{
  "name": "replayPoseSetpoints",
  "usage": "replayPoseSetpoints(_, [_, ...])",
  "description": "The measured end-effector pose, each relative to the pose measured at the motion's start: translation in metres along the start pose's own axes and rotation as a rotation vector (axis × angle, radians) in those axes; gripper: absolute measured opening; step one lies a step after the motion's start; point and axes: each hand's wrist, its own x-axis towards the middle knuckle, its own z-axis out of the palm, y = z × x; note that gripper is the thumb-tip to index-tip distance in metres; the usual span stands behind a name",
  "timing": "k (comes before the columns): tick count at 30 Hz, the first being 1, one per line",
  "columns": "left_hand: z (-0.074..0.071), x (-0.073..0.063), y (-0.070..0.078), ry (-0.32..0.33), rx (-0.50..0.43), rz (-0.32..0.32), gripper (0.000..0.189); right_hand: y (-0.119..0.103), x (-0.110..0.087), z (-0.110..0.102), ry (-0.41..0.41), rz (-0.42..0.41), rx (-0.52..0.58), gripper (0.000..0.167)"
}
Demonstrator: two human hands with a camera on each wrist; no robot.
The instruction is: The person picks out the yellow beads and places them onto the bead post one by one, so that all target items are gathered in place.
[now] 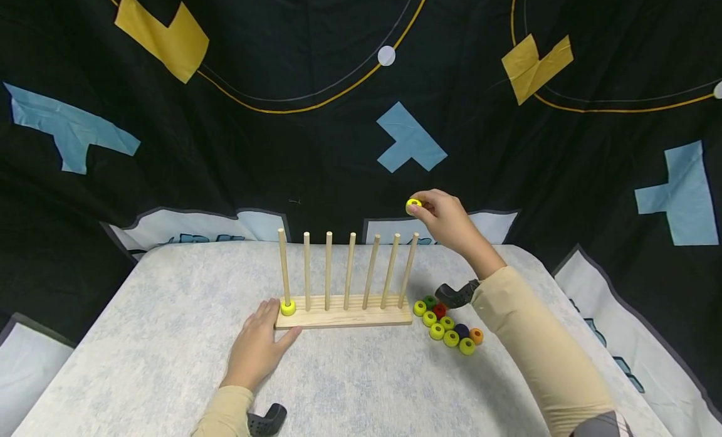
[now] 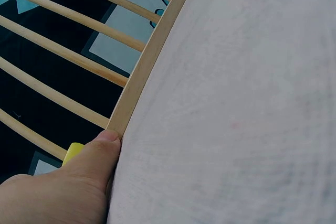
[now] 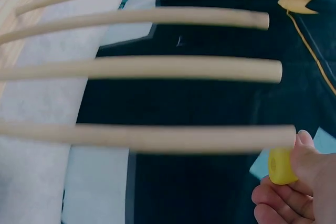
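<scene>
The head view is bright, both wrist views dimmer, softer.

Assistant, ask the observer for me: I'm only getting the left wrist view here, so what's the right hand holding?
Observer: The right hand is pinching a yellow bead.
Operator: Is it threaded on anything?
Observer: No, the right wrist view shows it off the rightmost peg, close to that tip.
Operator: Any more lying about?
Observer: Yes, a cluster of loose beads in several colours lies on the table, just right of the wooden base.
</scene>
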Motion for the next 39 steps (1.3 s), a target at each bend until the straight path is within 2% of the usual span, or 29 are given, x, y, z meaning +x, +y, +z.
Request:
replayPoseSetpoints(5, [0.0, 0.0, 0.0, -0.001, 0.0, -0.001, 0.081, -0.019, 0.008, 0.006, -0.01, -0.022, 0.008, 0.036])
replayPoseSetpoints(16, [0.0, 0.001, 0.0, -0.002, 0.002, -0.005, 0.081, -0.058, 0.025, 0.021, -0.056, -0.137, 0.0, 0.031])
replayPoseSetpoints(29, [0.0, 0.0, 0.0, -0.011, 0.004, -0.001, 0.082, -0.104, 0.033, 0.055, -0.109, -0.255, 0.035, 0.028])
replayPoseSetpoints(39, [-0.002, 0.001, 0.001, -0.007, 0.005, -0.005, 0.085, -0.131, 0.034, 0.081, -0.168, -0.288, 0.079, 0.029])
